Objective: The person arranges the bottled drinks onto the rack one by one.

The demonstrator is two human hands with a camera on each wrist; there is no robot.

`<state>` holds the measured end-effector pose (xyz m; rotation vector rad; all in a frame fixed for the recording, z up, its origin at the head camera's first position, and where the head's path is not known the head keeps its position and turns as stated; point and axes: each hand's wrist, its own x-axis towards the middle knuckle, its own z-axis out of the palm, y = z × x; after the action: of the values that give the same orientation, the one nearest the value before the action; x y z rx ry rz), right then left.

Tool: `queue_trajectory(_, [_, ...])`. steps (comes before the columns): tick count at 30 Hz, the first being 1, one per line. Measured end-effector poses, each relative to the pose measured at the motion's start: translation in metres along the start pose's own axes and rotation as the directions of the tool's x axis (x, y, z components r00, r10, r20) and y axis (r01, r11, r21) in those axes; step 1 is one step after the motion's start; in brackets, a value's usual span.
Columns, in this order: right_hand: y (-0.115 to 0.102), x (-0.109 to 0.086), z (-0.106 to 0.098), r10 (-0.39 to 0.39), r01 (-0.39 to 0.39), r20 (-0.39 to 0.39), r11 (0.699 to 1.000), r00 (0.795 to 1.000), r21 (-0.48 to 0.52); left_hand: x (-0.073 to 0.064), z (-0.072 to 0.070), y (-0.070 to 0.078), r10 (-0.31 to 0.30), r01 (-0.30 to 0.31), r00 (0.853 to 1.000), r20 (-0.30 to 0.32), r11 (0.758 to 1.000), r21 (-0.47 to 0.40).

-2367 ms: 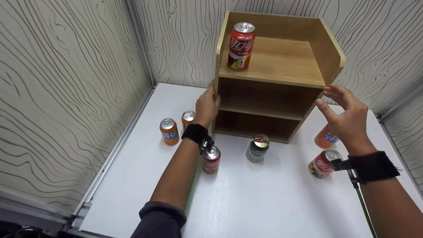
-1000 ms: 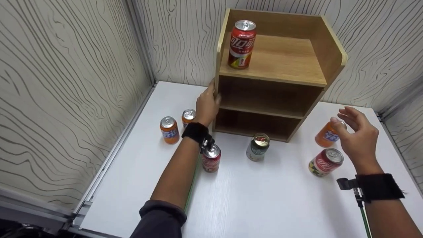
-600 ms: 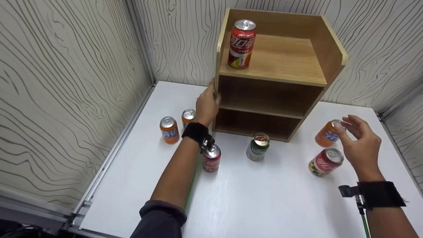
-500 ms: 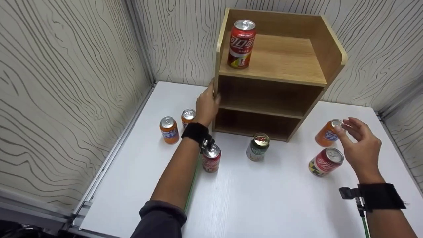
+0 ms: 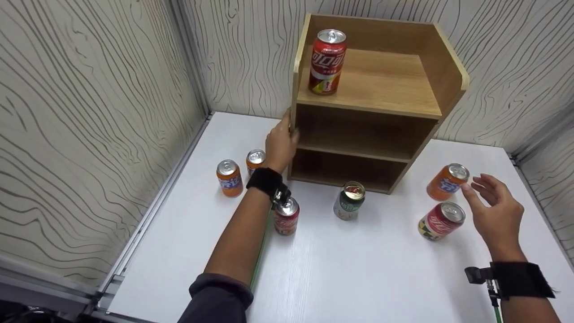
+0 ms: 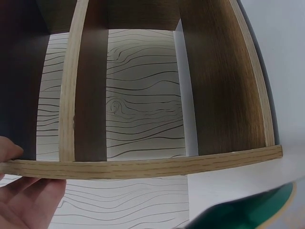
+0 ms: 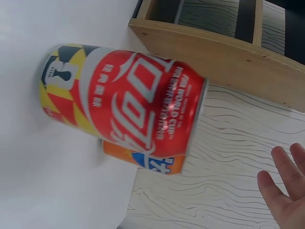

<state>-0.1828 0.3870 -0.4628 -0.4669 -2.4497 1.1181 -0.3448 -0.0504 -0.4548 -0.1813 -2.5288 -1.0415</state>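
Note:
My left hand point(image 5: 280, 146) grips the left side panel of a small wooden shelf point(image 5: 381, 83). In the left wrist view its thumb lies inside the panel point(image 6: 143, 169) and its fingers outside. My right hand point(image 5: 497, 215) is in the air, fingers loosely bent and holding nothing. It is just right of an orange soda can point(image 5: 443, 186) and a red cola can point(image 5: 437, 223); whether the thumb touches the orange one I cannot tell. The right wrist view shows the red cola can point(image 7: 126, 98) up close, partly covering the orange can point(image 7: 143, 156).
Another red cola can point(image 5: 328, 67) stands on the shelf's top left. A green-and-white can point(image 5: 348, 204) stands before the shelf. Left of it are a red can point(image 5: 286, 220), beside my left wrist, and two orange cans point(image 5: 231, 183), one partly hidden. Patterned walls enclose the white table point(image 5: 350, 273).
My right hand has left the shelf's right side and moved down and right, past the orange can. My left hand stays on the shelf's left side. The cans have not moved.

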Motion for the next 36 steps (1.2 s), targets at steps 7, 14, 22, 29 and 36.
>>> queue_trajectory(7, [0.018, -0.005, 0.0, 0.044, -0.043, 0.011, 0.999, 0.999, -0.011, 0.0, -0.001, 0.001, -0.015, 0.015, 1.0, 0.012, 1.0, 0.023])
queue_trajectory(14, [0.033, -0.008, 0.001, 0.068, -0.068, -0.005, 0.998, 0.998, -0.004, 0.001, 0.0, 0.0, -0.015, 0.015, 1.0, 0.004, 1.0, 0.022])
queue_trajectory(22, [0.049, -0.018, 0.002, 0.097, -0.096, 0.006, 0.994, 0.995, -0.041, -0.001, 0.004, -0.001, -0.013, 0.013, 1.0, 0.003, 1.0, 0.012])
queue_trajectory(29, [0.058, -0.024, 0.005, 0.12, -0.12, 0.0, 0.992, 0.993, -0.046, 0.0, 0.005, -0.001, -0.008, 0.008, 1.0, -0.005, 1.0, 0.009])
queue_trajectory(36, [0.066, -0.027, 0.009, 0.133, -0.132, 0.01, 0.988, 0.991, -0.076, 0.001, 0.002, 0.0, 0.001, 0.0, 1.0, -0.015, 1.0, 0.023])
